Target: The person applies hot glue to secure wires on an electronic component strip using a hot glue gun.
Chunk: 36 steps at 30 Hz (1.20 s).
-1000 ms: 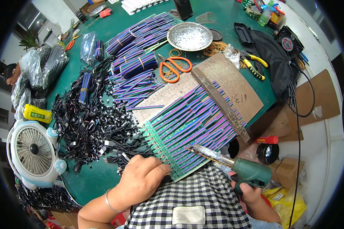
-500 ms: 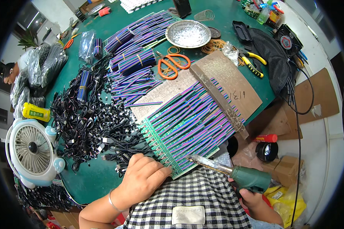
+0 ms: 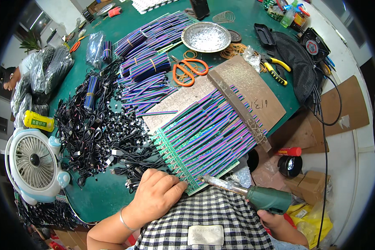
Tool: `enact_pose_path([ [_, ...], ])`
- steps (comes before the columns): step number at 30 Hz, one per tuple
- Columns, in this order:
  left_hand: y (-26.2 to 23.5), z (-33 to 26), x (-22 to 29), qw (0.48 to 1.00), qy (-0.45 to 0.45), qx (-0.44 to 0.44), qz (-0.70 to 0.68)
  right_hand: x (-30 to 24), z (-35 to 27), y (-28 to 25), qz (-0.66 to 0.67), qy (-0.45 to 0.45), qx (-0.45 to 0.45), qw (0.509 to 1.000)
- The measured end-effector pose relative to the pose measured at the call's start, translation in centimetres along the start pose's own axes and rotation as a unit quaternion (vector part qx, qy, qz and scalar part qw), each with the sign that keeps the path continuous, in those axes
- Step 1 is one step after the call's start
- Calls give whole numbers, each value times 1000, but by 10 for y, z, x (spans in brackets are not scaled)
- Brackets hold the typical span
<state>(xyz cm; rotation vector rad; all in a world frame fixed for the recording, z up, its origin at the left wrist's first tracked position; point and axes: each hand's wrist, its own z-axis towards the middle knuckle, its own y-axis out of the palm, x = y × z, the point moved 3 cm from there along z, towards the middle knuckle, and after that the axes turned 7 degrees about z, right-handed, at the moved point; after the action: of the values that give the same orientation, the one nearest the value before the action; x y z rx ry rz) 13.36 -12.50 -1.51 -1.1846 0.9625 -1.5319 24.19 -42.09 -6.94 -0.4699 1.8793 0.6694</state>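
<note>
My left hand (image 3: 156,193), a bracelet at its wrist, is closed with curled fingers at the near left edge of a green circuit board (image 3: 171,159); its thumb is hidden. Rows of striped multicolour ribbon wires (image 3: 212,133) lie across the board, pressed at their far ends by a metal bar (image 3: 237,108). In my right hand (image 3: 275,221) is a green heat gun (image 3: 271,199), mostly below its body. The narrow metal nozzle points left and touches or hovers just over the board's near corner; I cannot tell which. A wooden board (image 3: 258,85) lies beneath.
Left is a heap of black cables (image 3: 100,129) beside a white-blue fan (image 3: 34,162). Further back lie bundled ribbon wires (image 3: 150,68), orange scissors (image 3: 189,71), a metal dish (image 3: 206,37) and yellow-black pliers (image 3: 277,68). A person (image 3: 14,77) sits at the far left.
The heat gun has shifted slightly left and down, its nozzle moving toward the board's near corner. My right hand moved along with it; my left hand stays almost in place.
</note>
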Motion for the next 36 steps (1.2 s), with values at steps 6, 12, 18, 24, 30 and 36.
enact_pose_path([
  [6,-1,0,1,1000,2,2,16,-6,0,4,-82,-12,-38,996],
  [12,-1,0,-1,1000,-9,8,-2,-13,1,11,-77,-13,-23,997],
  [18,-2,1,2,1000,2,-4,18,-5,-1,4,-91,-15,-19,996],
  [24,1,2,1,1000,-2,3,17,-5,5,4,-89,-18,-45,995],
  [30,1,0,-1,1000,3,17,8,-9,5,7,-79,-14,-47,996],
  [36,1,0,0,1000,19,13,-4,-11,2,7,-102,-37,-53,993],
])
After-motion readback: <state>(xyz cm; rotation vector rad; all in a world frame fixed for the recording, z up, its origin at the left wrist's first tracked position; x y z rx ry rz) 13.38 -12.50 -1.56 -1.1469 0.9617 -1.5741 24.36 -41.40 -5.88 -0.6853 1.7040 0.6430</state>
